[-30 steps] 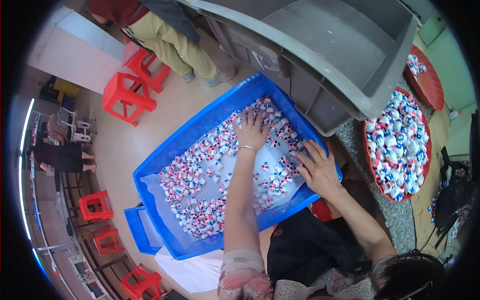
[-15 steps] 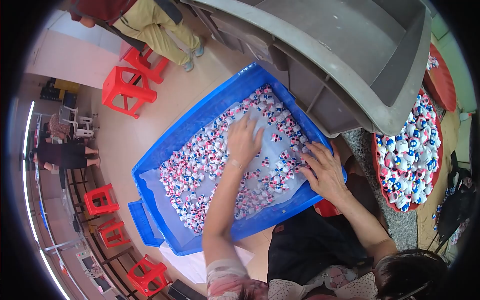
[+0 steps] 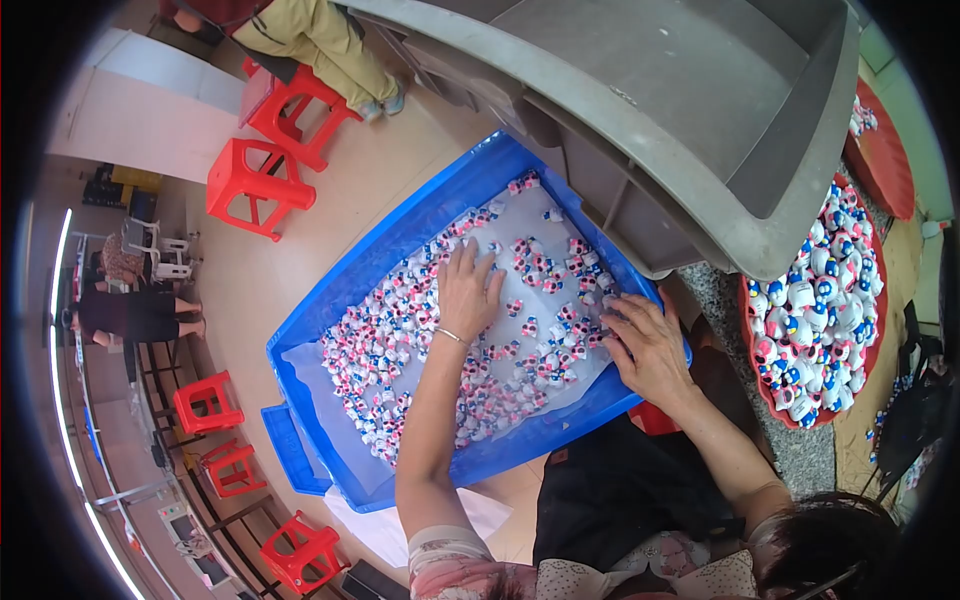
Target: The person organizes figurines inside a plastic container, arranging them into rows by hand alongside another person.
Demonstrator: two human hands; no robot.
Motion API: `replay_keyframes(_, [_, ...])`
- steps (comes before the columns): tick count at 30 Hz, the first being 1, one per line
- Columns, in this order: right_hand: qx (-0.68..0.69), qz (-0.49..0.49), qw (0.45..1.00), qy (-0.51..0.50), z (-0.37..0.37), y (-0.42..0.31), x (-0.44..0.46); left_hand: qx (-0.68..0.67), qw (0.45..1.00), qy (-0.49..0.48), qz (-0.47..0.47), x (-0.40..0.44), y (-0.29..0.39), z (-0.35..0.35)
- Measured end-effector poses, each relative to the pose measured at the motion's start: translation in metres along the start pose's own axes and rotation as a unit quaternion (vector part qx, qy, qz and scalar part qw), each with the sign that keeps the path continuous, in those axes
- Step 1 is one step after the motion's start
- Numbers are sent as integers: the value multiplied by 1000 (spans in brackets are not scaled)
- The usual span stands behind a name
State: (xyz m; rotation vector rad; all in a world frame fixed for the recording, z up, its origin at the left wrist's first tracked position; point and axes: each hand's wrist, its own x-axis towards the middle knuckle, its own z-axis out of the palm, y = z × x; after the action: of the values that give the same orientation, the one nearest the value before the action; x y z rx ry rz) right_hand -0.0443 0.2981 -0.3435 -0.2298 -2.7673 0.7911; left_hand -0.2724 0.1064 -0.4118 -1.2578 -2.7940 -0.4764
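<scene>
A blue plastic tray (image 3: 370, 255), lined with a translucent sheet (image 3: 515, 215), holds many small white, pink and blue figurines (image 3: 385, 345). My left hand (image 3: 466, 300) lies palm down over the figurines near the middle of the tray, its fingers stretched and slightly apart. No piece shows held in it; the underside of the palm is hidden. At the tray's right side, my right hand (image 3: 650, 350) rests by the rim with fingers loosely spread and bent beside a cluster of figurines. Its fingertips seem to touch some of them.
A large grey bin (image 3: 620, 95) stands beyond the tray. On the right, a red basket (image 3: 878, 300) is heaped with similar, larger-looking figurines. Red stools (image 3: 262, 180) and a standing person (image 3: 310, 40) are at upper left; another person (image 3: 130, 312) is farther off.
My left hand has moved left and slightly down. Figurines have shifted away from the tray's upper corner, exposing more of the sheet. My right hand stays almost in place.
</scene>
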Motion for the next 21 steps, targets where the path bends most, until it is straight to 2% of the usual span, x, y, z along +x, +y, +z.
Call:
replay_keyframes(1, [10,2,1000,4,1,0,0,-38,997,64,23,9,1,0])
replay_keyframes(4, [11,-5,1000,13,0,1,1,-141,977,152,58,56,18,23])
replay_keyframes(7, [20,-4,1000,14,0,2,-1,-144,975,162,40,99,31,62])
replay_keyframes(9, [33,5,999,14,0,2,-2,-97,975,201,-11,120,35,77])
replay_keyframes(10, [25,5,1000,13,-2,1,-1,-98,975,201,-9,124,33,81])
replay_keyframes(12, [28,5,999,14,-3,0,1,8,978,207,-8,128,30,85])
replay_keyframes(13, [28,6,1000,13,-2,0,1,28,971,239,-6,129,31,88])
replay_keyframes(16, [79,50,995,23,3,-1,-1,24,962,270,29,125,25,89])
replay_keyframes(21, [43,7,999,16,-2,0,1,33,982,187,-17,116,15,89])
